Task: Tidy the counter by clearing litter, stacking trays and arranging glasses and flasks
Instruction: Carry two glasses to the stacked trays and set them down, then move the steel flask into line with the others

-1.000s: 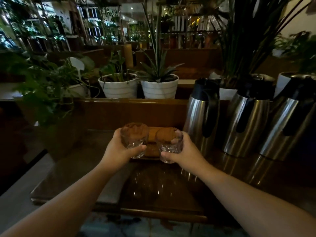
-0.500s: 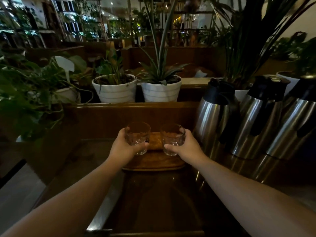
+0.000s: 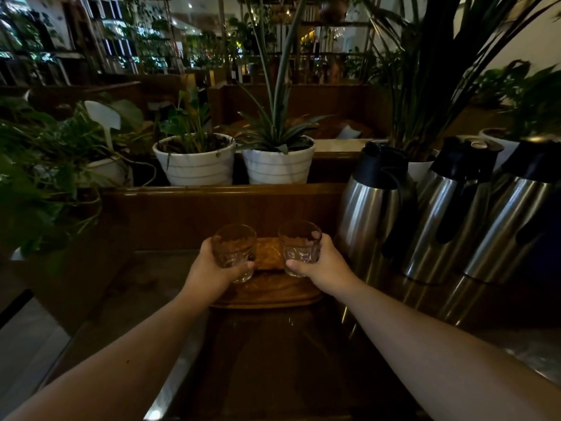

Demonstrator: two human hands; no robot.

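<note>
Dim, glossy dark wooden bench [image 3: 273, 354] seen from above, with a wooden tray [image 3: 267, 291] near its far edge as landmark. Over the tray's left half, left hand [image 3: 212, 268] wrapped around a clear cut-glass tumbler [image 3: 234, 253], thumb across its front near the base. Over the tray's right half, right hand [image 3: 321, 265] gripping a second tumbler [image 3: 300, 247] the same way. Both glasses upright, empty-looking, side by side and not touching each other; whether their bases rest on the tray or sit just above it cannot be told. Right of the tray, three steel flasks with black lids and handles in a row: nearest flask [image 3: 373, 208] just beside the right hand, middle flask [image 3: 446, 214], far flask [image 3: 513, 220]. Behind the tray, beyond a raised wooden ledge, two white ribbed plant pots, left pot [image 3: 197, 165] and right pot [image 3: 277, 164].
</note>
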